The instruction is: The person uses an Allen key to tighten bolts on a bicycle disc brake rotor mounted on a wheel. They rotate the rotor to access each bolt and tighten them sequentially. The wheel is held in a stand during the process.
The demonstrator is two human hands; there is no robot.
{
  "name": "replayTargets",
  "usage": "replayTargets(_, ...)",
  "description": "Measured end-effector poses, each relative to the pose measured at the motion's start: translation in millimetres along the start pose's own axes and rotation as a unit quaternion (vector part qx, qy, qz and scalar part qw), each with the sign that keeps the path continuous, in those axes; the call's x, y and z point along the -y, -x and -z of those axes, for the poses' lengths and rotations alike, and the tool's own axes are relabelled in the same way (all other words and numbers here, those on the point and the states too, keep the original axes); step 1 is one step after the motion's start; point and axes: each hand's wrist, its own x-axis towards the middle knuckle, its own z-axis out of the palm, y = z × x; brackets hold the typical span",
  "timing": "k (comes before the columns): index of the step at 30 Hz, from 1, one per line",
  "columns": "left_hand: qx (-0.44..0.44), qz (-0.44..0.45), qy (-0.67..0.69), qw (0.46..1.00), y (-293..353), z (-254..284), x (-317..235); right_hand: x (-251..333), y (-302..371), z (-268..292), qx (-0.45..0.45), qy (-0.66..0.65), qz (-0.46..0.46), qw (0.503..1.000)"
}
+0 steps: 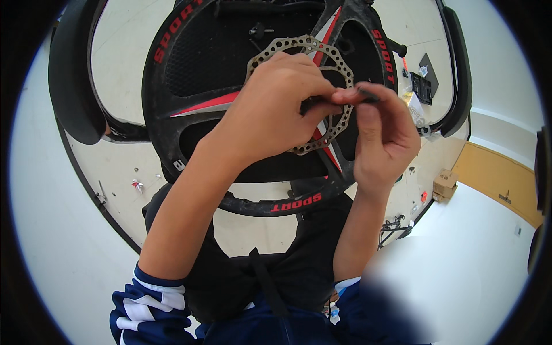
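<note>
A black bicycle wheel (198,135) with broad spokes and red and grey accents lies flat in front of me. At its centre is a perforated metal brake disc (347,75). My left hand (276,106) is over the disc, thumb and forefinger closed on something dark that is mostly hidden. Just past the disc's right edge, my right hand (386,135) pinches a small dark piece (368,95) between thumb and fingers; its kind is unclear. The fingertips of both hands almost meet. Small dark metal parts (260,30) show through a wheel gap beyond the disc.
A black chair armrest (75,75) stands at the left, another (457,75) at the right. The wheel rests on a black surface between them, above my legs. On the floor are an open black case (422,87), a cardboard box (444,185) and scattered small parts (137,185).
</note>
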Motion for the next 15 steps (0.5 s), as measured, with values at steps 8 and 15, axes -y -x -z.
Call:
replayTargets(8, -0.148, 0.036, -0.030, 0.988, 2, 28, 8, 14, -26, 36, 0.133, 0.347, 0.057, 0.926)
replayTargets(15, -0.158, 0.102, -0.109, 0.976, 7, 4, 21, -22, -31, 45, 0.278, 0.308, 0.081, 0.906)
